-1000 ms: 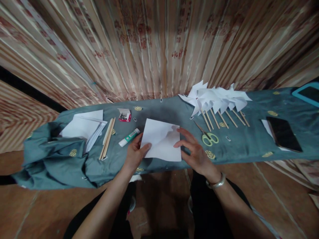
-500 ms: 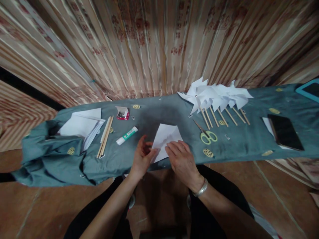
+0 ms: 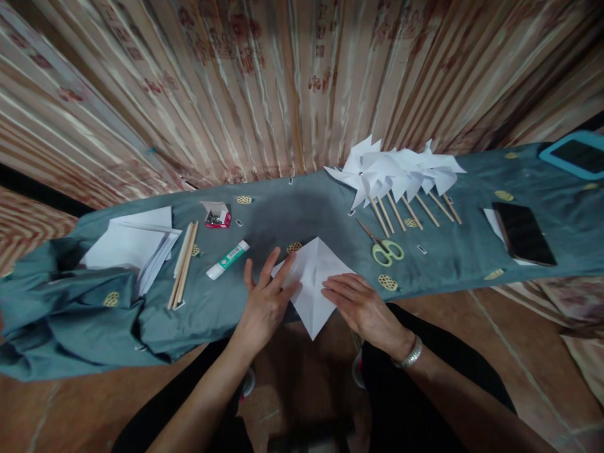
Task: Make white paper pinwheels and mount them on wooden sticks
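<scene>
A white square paper with crossing creases lies turned cornerwise before me, its near corner reaching past the table edge. My left hand rests on its left side with fingers spread. On the right side, my right hand lays its outstretched fingers flat over the paper; its thumb is mostly hidden. A glue stick lies left of the paper. To the right are scissors with green handles.
Several white paper pinwheels on wooden sticks lie at the back right. Leftward are a small red box of metal pins, loose sticks and stacked paper. A dark phone and a blue-framed tablet lie far right.
The folded paper has been opened out into a full square with visible creases. My left fingers have spread over its left side, and my right hand has moved rightward. The view has shifted slightly.
</scene>
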`<control>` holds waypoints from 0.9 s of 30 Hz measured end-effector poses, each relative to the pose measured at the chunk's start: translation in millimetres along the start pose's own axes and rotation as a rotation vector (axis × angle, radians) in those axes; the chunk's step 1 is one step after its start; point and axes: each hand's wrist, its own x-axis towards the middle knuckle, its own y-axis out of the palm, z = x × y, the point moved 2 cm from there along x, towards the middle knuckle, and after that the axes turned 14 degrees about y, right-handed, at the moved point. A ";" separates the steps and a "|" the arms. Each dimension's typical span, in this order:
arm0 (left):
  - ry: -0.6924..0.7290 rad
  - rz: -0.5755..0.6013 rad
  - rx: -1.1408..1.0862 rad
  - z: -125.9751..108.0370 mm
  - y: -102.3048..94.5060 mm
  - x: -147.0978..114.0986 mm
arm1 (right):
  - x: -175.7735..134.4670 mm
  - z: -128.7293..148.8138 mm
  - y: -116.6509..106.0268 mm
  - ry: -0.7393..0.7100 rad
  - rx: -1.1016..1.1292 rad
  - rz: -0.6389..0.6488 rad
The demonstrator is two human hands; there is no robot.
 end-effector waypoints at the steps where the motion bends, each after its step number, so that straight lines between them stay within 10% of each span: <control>1: 0.007 -0.001 -0.005 -0.4 -0.2 -0.5 | -2.6 -3.0 -0.8 0.020 0.012 0.011; 27: -0.423 -0.005 -0.474 12.8 8.9 -2.6 | 12.1 -32.2 7.7 0.773 0.476 -0.049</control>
